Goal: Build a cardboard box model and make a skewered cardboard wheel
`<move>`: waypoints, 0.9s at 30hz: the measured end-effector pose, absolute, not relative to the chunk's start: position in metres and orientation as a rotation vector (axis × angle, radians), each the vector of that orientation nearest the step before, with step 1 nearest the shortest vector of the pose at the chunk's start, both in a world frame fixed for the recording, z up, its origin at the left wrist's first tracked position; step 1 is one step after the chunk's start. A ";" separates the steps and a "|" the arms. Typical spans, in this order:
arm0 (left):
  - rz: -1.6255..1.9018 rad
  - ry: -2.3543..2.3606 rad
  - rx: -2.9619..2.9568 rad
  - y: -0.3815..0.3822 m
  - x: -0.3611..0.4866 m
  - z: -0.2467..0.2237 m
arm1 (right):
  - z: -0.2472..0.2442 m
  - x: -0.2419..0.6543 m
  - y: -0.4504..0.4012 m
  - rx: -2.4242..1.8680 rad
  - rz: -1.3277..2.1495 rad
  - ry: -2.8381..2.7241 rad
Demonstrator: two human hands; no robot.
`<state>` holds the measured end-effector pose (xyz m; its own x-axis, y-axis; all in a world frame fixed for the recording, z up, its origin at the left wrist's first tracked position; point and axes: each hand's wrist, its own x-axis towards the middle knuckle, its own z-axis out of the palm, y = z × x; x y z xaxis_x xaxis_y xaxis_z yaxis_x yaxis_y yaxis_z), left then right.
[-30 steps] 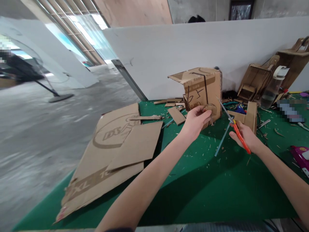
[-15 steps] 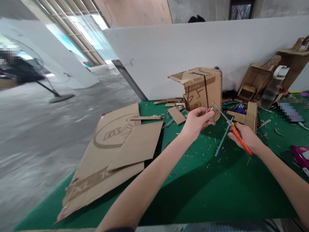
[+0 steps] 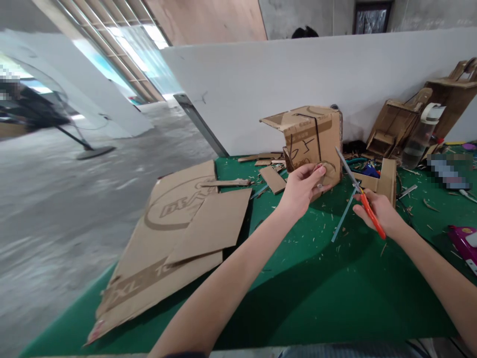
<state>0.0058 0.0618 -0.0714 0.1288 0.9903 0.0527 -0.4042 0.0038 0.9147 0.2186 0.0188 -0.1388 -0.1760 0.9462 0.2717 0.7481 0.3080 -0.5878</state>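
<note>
My left hand point(image 3: 301, 193) pinches a small round cardboard disc point(image 3: 329, 174) in front of a cardboard box point(image 3: 309, 139). The fingers cover part of the disc. My right hand point(image 3: 380, 211) is wrapped around the red handles of a pair of scissors point(image 3: 352, 174), whose grey blades point up and to the left, just right of the disc. A pale bluish strip point(image 3: 343, 219), probably a glue stick, lies on the green table below the scissors. Behind my right hand is an L-shaped cardboard piece point(image 3: 387, 181).
Flat cardboard sheets point(image 3: 179, 214) cover the table's left part. Cardboard offcuts point(image 3: 274, 179) and shavings lie near the box. At the right are a water bottle point(image 3: 421, 134), a phone point(image 3: 449, 171) and a purple device point(image 3: 464, 238). A white partition point(image 3: 242, 94) stands behind.
The scissors have shifted slightly, with their tips moving right, away from the disc. The disc has turned in my left fingers and shows more of its flat face.
</note>
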 end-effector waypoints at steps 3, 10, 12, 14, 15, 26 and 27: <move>1.309 0.782 0.977 0.061 0.006 -0.071 | -0.140 0.218 0.018 -1.492 0.472 -2.019; 1.313 0.769 0.968 0.057 0.009 -0.071 | -0.137 0.212 0.013 -1.503 0.487 -2.031; 1.311 0.779 0.972 0.057 0.009 -0.072 | -0.137 0.211 0.012 -1.516 0.478 -2.028; 1.307 0.790 0.984 0.057 0.009 -0.074 | -0.137 0.211 0.013 -1.547 0.466 -2.024; 1.303 0.793 0.992 0.057 0.009 -0.075 | -0.137 0.211 0.014 -1.563 0.459 -2.020; 1.272 0.746 0.961 0.059 0.009 -0.080 | -0.137 0.211 0.016 -1.581 0.455 -2.024; 1.270 0.750 0.971 0.060 0.009 -0.081 | -0.137 0.211 0.016 -1.591 0.439 -2.038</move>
<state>0.0092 0.0595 -0.0805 0.1672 0.9844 0.0556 -0.4266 0.0214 0.9042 0.2109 0.0161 -0.1372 -0.1802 0.9640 0.1956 0.7978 0.2596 -0.5442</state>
